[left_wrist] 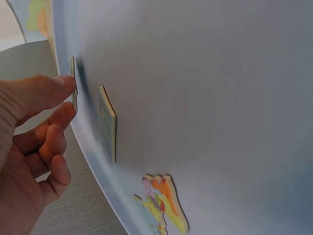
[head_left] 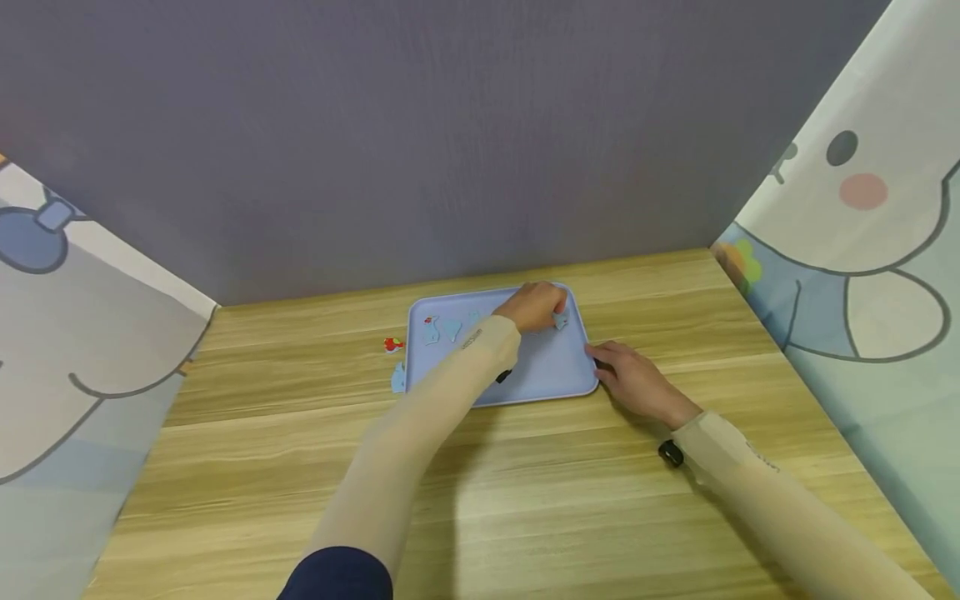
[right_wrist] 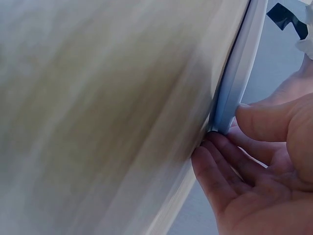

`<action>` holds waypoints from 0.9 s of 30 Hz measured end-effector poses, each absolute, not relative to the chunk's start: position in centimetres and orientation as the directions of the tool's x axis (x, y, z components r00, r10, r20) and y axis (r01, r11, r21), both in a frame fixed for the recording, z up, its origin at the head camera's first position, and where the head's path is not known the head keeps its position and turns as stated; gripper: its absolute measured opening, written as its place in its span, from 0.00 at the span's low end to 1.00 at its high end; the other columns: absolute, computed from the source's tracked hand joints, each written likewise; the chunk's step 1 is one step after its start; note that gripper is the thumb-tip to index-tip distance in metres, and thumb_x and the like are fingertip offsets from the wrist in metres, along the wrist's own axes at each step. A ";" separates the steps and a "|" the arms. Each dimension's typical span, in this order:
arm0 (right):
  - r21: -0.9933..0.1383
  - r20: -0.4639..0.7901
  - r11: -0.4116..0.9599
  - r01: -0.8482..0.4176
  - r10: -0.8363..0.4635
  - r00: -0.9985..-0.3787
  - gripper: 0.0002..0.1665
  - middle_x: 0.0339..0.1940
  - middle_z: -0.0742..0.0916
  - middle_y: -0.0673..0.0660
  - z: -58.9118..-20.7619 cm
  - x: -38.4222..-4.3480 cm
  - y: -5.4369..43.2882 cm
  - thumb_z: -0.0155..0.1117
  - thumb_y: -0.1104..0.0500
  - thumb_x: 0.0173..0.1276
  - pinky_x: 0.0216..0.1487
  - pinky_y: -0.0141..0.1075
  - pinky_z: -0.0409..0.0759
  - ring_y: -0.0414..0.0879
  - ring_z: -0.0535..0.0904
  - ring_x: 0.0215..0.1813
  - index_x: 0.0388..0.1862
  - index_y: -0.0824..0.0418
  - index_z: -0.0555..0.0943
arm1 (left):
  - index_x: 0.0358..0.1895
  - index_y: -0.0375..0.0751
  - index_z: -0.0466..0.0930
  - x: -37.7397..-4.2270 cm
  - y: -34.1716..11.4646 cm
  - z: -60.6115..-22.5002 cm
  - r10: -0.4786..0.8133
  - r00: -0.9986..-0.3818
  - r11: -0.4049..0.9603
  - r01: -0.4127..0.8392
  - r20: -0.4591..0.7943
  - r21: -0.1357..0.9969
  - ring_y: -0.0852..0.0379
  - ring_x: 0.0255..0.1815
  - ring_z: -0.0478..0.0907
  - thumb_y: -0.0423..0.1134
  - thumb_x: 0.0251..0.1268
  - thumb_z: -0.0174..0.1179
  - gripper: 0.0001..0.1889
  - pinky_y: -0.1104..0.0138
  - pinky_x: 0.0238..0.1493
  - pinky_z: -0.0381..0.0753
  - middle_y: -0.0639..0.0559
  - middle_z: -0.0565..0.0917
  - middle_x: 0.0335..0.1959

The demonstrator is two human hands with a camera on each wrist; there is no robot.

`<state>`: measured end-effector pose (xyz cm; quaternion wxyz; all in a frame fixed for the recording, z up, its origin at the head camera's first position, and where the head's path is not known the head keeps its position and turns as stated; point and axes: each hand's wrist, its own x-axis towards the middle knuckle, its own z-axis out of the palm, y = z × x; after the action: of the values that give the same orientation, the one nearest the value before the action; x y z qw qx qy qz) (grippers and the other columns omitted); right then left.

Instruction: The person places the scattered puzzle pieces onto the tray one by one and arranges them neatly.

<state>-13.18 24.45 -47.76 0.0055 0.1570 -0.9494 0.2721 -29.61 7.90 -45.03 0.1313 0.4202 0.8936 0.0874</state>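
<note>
My left hand (head_left: 534, 305) reaches over the right part of the light-blue tray (head_left: 540, 379). Between its thumb and index finger it pinches a small light-blue puzzle piece (left_wrist: 73, 81), close to the tray's wall. Another flat bluish piece (left_wrist: 107, 127) lies just beside those fingers, and an orange and yellow piece (left_wrist: 164, 200) is farther along the tray. At the tray's right side, my right hand (head_left: 633, 379) grips the rim, thumb on one side and fingers on the other. The left forearm hides part of the tray.
Light-blue pieces (head_left: 452, 329) lie in the tray's left part, one with red on it (head_left: 431, 330). Left of the tray, a red piece (head_left: 393, 344) and a blue piece (head_left: 398, 378) lie on the wooden table (head_left: 262, 467). A grey wall (head_left: 450, 150) stands behind.
</note>
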 end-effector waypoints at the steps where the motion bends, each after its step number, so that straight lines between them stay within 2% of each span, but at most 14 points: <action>1: -0.514 0.095 0.802 -0.303 -0.298 -0.950 0.26 0.56 0.77 0.68 -47.8 -13.2 24.4 0.58 0.69 0.67 0.55 0.55 0.70 0.63 0.73 0.57 0.63 0.74 0.69 | 0.38 0.45 0.76 -29.6 7.9 -45.0 0.772 -0.616 0.634 0.730 -0.156 0.257 0.59 0.34 0.73 0.34 0.60 0.63 0.06 0.68 0.37 0.72 0.57 0.77 0.36; 6: -0.511 0.091 0.800 -0.314 -0.313 -0.945 0.26 0.56 0.77 0.68 -47.8 -13.3 24.4 0.58 0.69 0.67 0.55 0.56 0.70 0.64 0.72 0.57 0.63 0.74 0.69 | 0.38 0.45 0.75 -29.7 7.7 -45.0 0.764 -0.626 0.643 0.721 -0.154 0.259 0.59 0.34 0.72 0.34 0.61 0.63 0.06 0.68 0.37 0.71 0.57 0.77 0.35; 13: -0.498 0.076 0.812 -0.305 -0.310 -0.948 0.26 0.56 0.76 0.70 -47.7 -13.4 25.0 0.58 0.70 0.66 0.57 0.58 0.67 0.67 0.70 0.59 0.63 0.74 0.69 | 0.45 0.40 0.76 -30.3 6.2 -44.2 0.772 -0.616 0.629 0.704 -0.158 0.330 0.59 0.37 0.72 0.35 0.65 0.59 0.08 0.68 0.41 0.71 0.54 0.77 0.39; 18: -0.488 0.100 0.813 -0.317 -0.309 -0.946 0.25 0.54 0.78 0.68 -48.0 -13.5 25.9 0.59 0.71 0.65 0.55 0.56 0.70 0.64 0.73 0.56 0.62 0.74 0.70 | 0.49 0.37 0.76 -30.7 5.0 -43.6 0.766 -0.626 0.629 0.680 -0.147 0.377 0.58 0.41 0.72 0.34 0.64 0.60 0.11 0.67 0.44 0.72 0.51 0.78 0.42; 27: -0.486 0.095 0.819 -0.305 -0.297 -0.950 0.25 0.54 0.78 0.70 -48.2 -13.7 26.7 0.58 0.71 0.65 0.54 0.57 0.70 0.65 0.73 0.56 0.62 0.75 0.70 | 0.52 0.39 0.75 -31.1 2.4 -44.0 0.750 -0.649 0.640 0.661 -0.128 0.392 0.56 0.48 0.74 0.36 0.63 0.62 0.15 0.66 0.48 0.73 0.50 0.78 0.48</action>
<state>-13.74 26.74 -48.21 0.0075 0.1578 -0.9536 0.2562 -31.13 2.45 -43.98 0.1409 0.3944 0.8944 0.1570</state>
